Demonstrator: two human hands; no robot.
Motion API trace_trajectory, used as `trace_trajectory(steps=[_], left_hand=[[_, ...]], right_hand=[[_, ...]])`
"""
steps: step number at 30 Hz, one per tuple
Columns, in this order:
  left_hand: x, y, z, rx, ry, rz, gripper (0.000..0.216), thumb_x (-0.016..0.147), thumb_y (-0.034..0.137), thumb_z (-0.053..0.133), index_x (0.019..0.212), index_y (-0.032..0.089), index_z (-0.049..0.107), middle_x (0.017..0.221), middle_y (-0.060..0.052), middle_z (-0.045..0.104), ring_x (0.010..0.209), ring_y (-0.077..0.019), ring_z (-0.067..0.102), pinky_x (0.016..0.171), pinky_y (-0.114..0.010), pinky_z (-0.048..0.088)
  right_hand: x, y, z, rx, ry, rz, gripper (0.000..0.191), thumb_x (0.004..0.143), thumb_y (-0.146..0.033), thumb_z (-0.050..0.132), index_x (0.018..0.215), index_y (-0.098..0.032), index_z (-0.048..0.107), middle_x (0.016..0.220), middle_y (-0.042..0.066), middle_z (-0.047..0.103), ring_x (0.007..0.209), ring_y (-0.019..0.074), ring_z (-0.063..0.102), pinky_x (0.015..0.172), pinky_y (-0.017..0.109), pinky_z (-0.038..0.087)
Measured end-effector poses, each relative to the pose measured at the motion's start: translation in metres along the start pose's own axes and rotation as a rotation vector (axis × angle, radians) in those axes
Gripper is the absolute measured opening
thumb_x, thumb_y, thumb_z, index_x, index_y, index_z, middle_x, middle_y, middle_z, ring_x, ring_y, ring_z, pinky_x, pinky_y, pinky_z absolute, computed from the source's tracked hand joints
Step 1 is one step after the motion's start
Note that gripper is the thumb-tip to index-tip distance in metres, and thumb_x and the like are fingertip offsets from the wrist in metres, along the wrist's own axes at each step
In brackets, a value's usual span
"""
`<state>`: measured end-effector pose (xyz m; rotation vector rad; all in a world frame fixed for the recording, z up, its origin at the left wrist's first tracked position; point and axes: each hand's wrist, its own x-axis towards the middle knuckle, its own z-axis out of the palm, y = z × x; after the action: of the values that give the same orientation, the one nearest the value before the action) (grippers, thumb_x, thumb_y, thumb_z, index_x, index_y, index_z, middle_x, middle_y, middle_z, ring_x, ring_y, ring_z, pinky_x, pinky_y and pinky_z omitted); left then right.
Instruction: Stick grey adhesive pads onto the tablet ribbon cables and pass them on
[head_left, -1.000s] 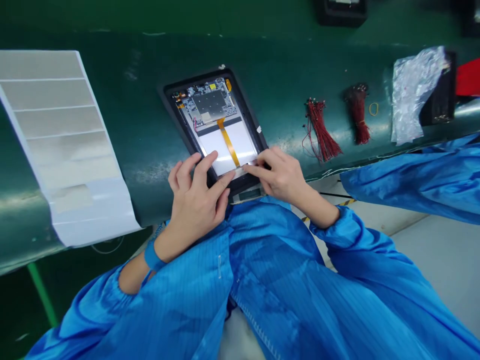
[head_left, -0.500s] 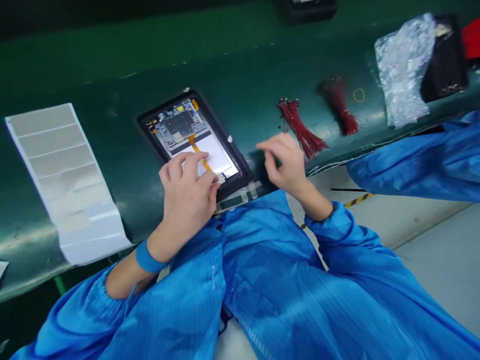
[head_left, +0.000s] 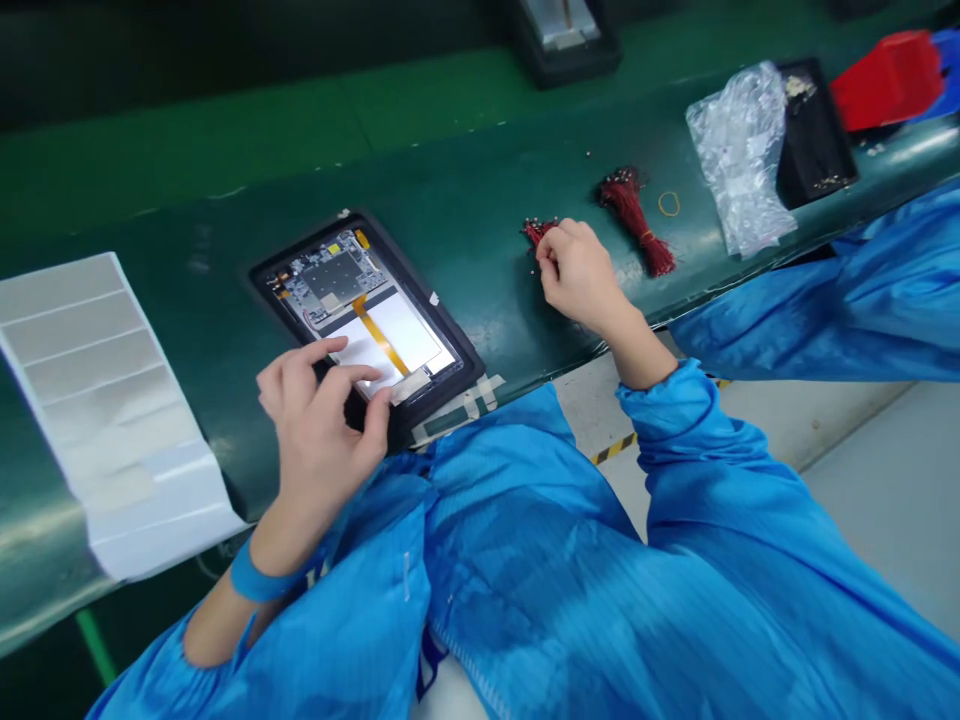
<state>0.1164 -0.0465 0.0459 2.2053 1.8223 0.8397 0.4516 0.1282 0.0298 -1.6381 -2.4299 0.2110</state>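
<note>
An opened tablet (head_left: 409, 330) lies on the green bench, its circuit board, orange ribbon cable and white panel exposed. My left hand (head_left: 319, 425), with a blue band at the wrist, rests over the tablet's near left corner, its fingers spread and thumb by the lower edge. To the right, my right hand (head_left: 581, 275) is closed at a bundle of red wires (head_left: 538, 232), fingertips pinched near the connector ends; the rest of that bundle is hidden beneath the hand. A second red wire bundle (head_left: 636, 218), tied near its lower end, lies just beyond.
A sheet of grey labels (head_left: 97, 370) hangs over the bench's front edge at left. Rightward are a yellow rubber band (head_left: 669, 204), a clear plastic bag (head_left: 739, 160), a black tray (head_left: 814, 150) and a red bin (head_left: 889, 80). Another device (head_left: 562, 40) stands at the back. A co-worker's blue sleeve (head_left: 832, 290) is at right.
My right hand has moved onto the nearer red wire bundle and closed there. My left hand has drawn back left across the tablet, uncovering the ribbon cable. The view has shifted rightward.
</note>
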Motion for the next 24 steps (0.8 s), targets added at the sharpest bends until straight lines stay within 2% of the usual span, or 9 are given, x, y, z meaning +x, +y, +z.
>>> trace_trajectory(steps=[4,9,14,17,19,22,24], left_hand=[[-0.008,-0.007,-0.005,-0.035,0.039,-0.042,0.007,0.103,0.031,0.067,0.106,0.025,0.067,0.139,-0.014,0.063,0.139,-0.0406,0.057,0.112,-0.069,0.044],[-0.009,-0.006,0.0,-0.091,0.084,-0.005,0.007,0.099,0.024,0.072,0.103,0.025,0.066,0.134,-0.014,0.065,0.133,-0.0399,0.06,0.109,-0.068,0.045],[-0.003,0.0,0.004,-0.141,0.112,0.033,0.008,0.098,0.02,0.072,0.102,0.024,0.067,0.134,-0.015,0.067,0.133,-0.0399,0.058,0.11,-0.066,0.045],[0.003,0.008,0.005,-0.18,0.133,0.011,0.004,0.098,0.021,0.071,0.099,0.023,0.068,0.131,-0.014,0.069,0.131,-0.0376,0.06,0.11,-0.062,0.046],[0.011,0.017,0.005,-0.274,0.124,-0.008,0.001,0.098,0.022,0.069,0.098,0.023,0.069,0.123,-0.011,0.072,0.123,-0.0324,0.064,0.107,-0.054,0.05],[0.029,0.03,0.005,-0.474,-0.041,-0.078,0.007,0.099,0.026,0.064,0.101,0.022,0.07,0.106,-0.005,0.074,0.098,-0.0221,0.069,0.09,-0.038,0.055],[0.042,0.035,0.003,-0.547,-0.187,-0.158,0.013,0.099,0.03,0.063,0.098,0.02,0.072,0.091,-0.002,0.074,0.08,-0.0174,0.065,0.075,-0.031,0.052]], right_hand=[[-0.005,0.003,-0.004,0.034,-0.041,-0.054,0.008,0.098,-0.015,0.052,0.099,-0.021,0.057,0.111,0.016,0.063,0.112,0.035,0.057,0.101,0.057,0.052],[0.001,0.011,0.008,0.03,-0.114,-0.129,0.014,0.1,-0.013,0.047,0.091,-0.022,0.053,0.102,0.015,0.061,0.103,0.0323,0.057,0.1,0.057,0.052],[0.003,0.013,0.007,0.062,-0.102,-0.242,0.012,0.099,-0.017,0.052,0.09,-0.024,0.05,0.098,0.012,0.059,0.097,0.0301,0.054,0.097,0.055,0.053],[-0.002,-0.008,-0.005,0.143,-0.078,-0.323,0.011,0.1,-0.017,0.051,0.093,-0.025,0.049,0.101,0.011,0.059,0.099,0.0293,0.054,0.096,0.052,0.051],[-0.007,-0.034,-0.014,0.207,-0.078,-0.467,0.012,0.102,-0.015,0.047,0.096,-0.025,0.049,0.102,0.01,0.058,0.1,0.0283,0.054,0.094,0.05,0.05],[-0.013,-0.078,-0.023,0.257,-0.092,-0.729,0.014,0.107,-0.016,0.04,0.1,-0.023,0.049,0.101,0.009,0.057,0.097,0.0262,0.052,0.089,0.045,0.049],[-0.016,-0.102,-0.027,0.251,-0.094,-0.825,0.017,0.111,-0.018,0.035,0.103,-0.021,0.051,0.102,0.01,0.057,0.096,0.025,0.051,0.086,0.042,0.048]])
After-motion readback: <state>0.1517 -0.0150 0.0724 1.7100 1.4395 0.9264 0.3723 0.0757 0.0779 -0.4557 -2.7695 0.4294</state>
